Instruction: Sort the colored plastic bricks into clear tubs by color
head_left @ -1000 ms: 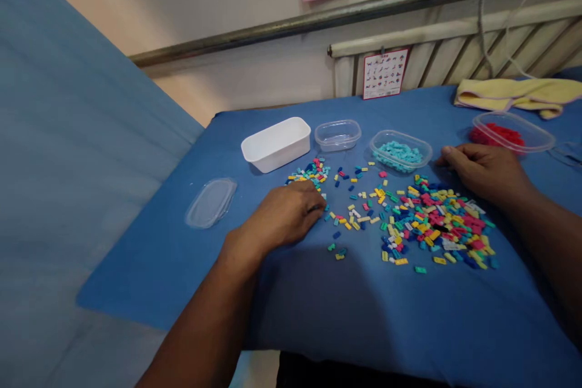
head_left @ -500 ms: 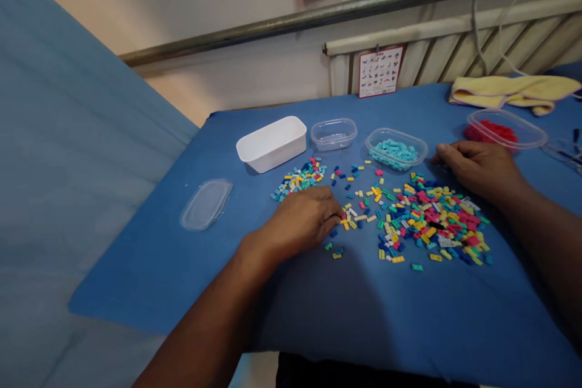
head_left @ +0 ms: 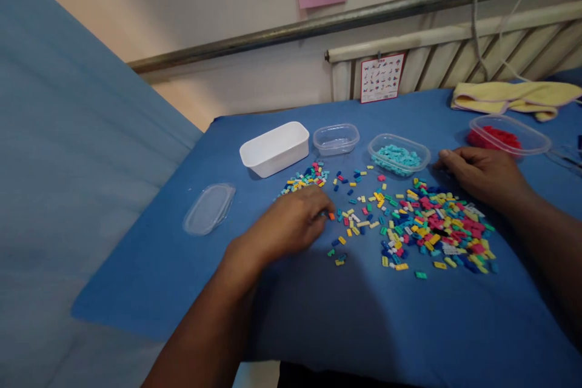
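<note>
Many small coloured bricks (head_left: 431,227) lie scattered on a blue table (head_left: 364,315). My left hand (head_left: 286,224) rests palm down at the left edge of the scatter, fingers curled, fingertips pinched at an orange brick (head_left: 331,216). A smaller heap of bricks (head_left: 305,177) lies just beyond it. My right hand (head_left: 484,174) lies on the table at the far right of the pile, fingers bent, beside a clear tub of light blue bricks (head_left: 399,155). What its fingers hold, if anything, is hidden.
A white rectangular tub (head_left: 274,148) and an empty clear tub (head_left: 336,139) stand at the back. A clear tub of red bricks (head_left: 508,135) sits at the right, a loose clear lid (head_left: 210,208) at the left. A yellow cloth (head_left: 513,96) lies by the radiator.
My left hand slid right along the near edge of the scatter, then drew back slightly left, its fingertips now at an orange brick. The right hand has stayed in place. The camera shifted a little.
</note>
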`<control>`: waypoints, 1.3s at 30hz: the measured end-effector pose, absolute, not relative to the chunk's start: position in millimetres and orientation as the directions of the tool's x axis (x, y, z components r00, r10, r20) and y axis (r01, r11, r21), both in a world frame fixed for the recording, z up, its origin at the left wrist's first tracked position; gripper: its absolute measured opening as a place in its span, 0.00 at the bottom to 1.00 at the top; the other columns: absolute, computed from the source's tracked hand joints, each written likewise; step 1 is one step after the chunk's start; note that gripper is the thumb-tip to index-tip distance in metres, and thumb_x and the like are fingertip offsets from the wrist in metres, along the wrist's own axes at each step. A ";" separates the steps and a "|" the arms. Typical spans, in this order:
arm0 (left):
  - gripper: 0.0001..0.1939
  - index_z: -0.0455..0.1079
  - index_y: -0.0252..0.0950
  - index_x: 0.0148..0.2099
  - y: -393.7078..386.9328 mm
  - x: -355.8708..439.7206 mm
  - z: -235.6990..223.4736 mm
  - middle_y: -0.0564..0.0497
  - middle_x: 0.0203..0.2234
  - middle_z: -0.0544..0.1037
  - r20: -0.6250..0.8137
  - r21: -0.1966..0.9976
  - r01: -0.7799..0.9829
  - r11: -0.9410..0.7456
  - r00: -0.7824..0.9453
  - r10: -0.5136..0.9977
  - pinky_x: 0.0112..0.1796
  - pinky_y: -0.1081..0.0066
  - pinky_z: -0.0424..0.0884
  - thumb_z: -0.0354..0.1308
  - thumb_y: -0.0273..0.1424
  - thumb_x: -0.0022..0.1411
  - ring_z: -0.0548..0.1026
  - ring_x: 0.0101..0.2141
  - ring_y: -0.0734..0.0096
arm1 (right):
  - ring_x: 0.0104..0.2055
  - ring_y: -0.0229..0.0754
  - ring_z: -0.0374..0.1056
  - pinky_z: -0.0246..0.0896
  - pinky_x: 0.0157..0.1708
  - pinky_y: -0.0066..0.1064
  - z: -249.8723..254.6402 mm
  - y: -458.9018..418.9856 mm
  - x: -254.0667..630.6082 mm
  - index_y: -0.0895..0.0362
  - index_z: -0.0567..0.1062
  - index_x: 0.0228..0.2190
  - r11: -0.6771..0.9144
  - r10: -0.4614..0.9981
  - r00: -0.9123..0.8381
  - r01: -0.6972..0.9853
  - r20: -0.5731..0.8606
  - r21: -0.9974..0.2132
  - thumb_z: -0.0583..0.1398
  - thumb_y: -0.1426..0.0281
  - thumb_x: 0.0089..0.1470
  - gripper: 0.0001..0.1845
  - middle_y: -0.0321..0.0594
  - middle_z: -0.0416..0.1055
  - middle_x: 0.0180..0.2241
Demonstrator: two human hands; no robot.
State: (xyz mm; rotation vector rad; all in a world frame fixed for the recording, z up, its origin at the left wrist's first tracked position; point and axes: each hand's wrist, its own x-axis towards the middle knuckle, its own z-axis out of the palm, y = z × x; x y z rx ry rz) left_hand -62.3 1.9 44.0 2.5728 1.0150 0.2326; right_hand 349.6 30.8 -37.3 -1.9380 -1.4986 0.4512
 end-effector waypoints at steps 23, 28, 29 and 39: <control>0.15 0.81 0.40 0.55 7.4 -76.6 45.0 0.47 0.49 0.83 -0.132 0.365 0.684 -0.632 0.710 0.692 0.49 0.66 0.75 0.58 0.24 0.72 0.81 0.47 0.65 | 0.23 0.44 0.64 0.55 0.26 0.37 -33.7 26.9 347.5 0.57 0.88 0.35 -0.150 0.943 0.307 0.731 0.125 -0.666 0.60 0.40 0.54 0.34 0.42 0.76 0.22; 0.21 0.80 0.43 0.61 5.0 -75.3 47.6 0.47 0.50 0.83 -0.147 0.314 0.669 -0.673 0.735 0.662 0.52 0.65 0.75 0.57 0.23 0.72 0.80 0.50 0.63 | 0.22 0.44 0.63 0.56 0.26 0.37 -34.2 26.3 347.4 0.57 0.88 0.36 -0.160 0.945 0.307 0.736 0.113 -0.657 0.59 0.41 0.55 0.34 0.40 0.74 0.21; 0.21 0.80 0.43 0.62 4.7 -75.0 47.9 0.47 0.50 0.82 -0.151 0.299 0.672 -0.678 0.735 0.661 0.52 0.65 0.75 0.57 0.23 0.72 0.80 0.51 0.62 | 0.23 0.44 0.64 0.56 0.27 0.37 -34.2 26.3 347.5 0.57 0.88 0.36 -0.160 0.944 0.308 0.738 0.115 -0.656 0.59 0.42 0.55 0.33 0.41 0.75 0.22; 0.22 0.81 0.43 0.60 2.9 -69.9 48.3 0.47 0.48 0.83 -0.158 0.281 0.670 -0.687 0.738 0.656 0.52 0.64 0.77 0.58 0.21 0.69 0.81 0.50 0.61 | 0.24 0.44 0.65 0.57 0.27 0.36 -37.3 28.2 350.6 0.57 0.88 0.35 -0.134 0.948 0.290 0.734 0.128 -0.666 0.60 0.44 0.57 0.30 0.43 0.78 0.23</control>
